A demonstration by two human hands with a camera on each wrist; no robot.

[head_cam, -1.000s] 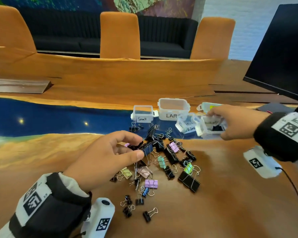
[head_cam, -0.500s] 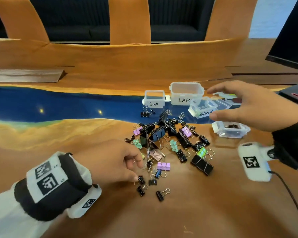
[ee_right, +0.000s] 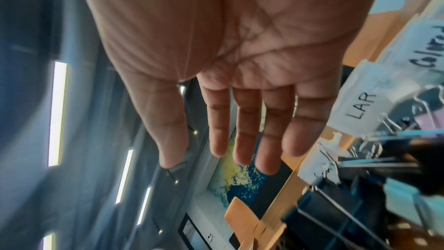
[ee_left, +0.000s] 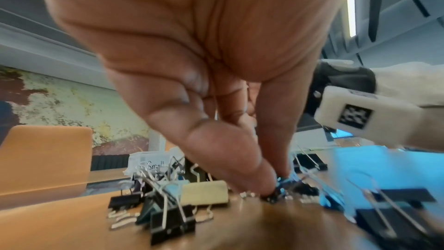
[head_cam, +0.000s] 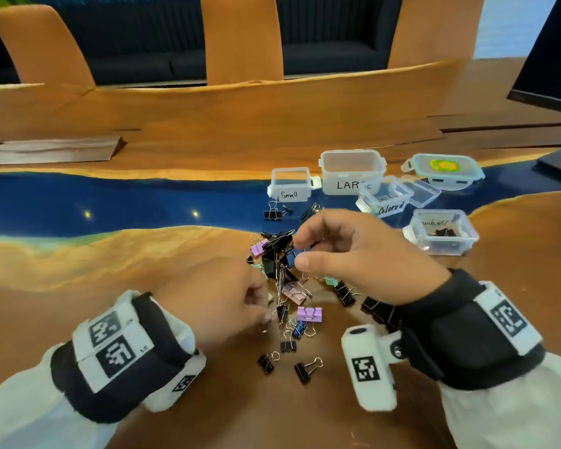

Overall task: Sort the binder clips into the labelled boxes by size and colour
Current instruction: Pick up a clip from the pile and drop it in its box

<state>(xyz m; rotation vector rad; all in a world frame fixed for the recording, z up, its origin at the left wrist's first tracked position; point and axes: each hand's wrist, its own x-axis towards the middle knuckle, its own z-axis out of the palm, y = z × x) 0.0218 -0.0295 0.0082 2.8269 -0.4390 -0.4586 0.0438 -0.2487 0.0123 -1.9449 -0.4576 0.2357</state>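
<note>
A heap of binder clips (head_cam: 284, 270), black, purple, green, pink and blue, lies mid-table. My left hand (head_cam: 266, 314) is at its near edge, thumb and fingers pinching a small black clip (ee_left: 271, 196) against the wood. My right hand (head_cam: 302, 252) hovers over the heap with fingers apart, and the right wrist view shows its palm (ee_right: 199, 157) holding nothing. Behind stand the boxes labelled Small (head_cam: 290, 186), Large (head_cam: 352, 171) and Colored (head_cam: 386, 202). The Medium box (head_cam: 441, 231), at right, holds black clips.
A green-rimmed lid (head_cam: 444, 168) and a clear lid (head_cam: 425, 192) lie behind the boxes. Loose small black clips (head_cam: 305, 369) sit near me. A monitor (head_cam: 557, 59) stands far right, orange chairs (head_cam: 240, 37) beyond the table. A dark slab (head_cam: 46, 150) lies far left.
My right hand has come back from the boxes at the right to above the heap. My left hand dropped from the heap's top to its near edge and pinched a small clip.
</note>
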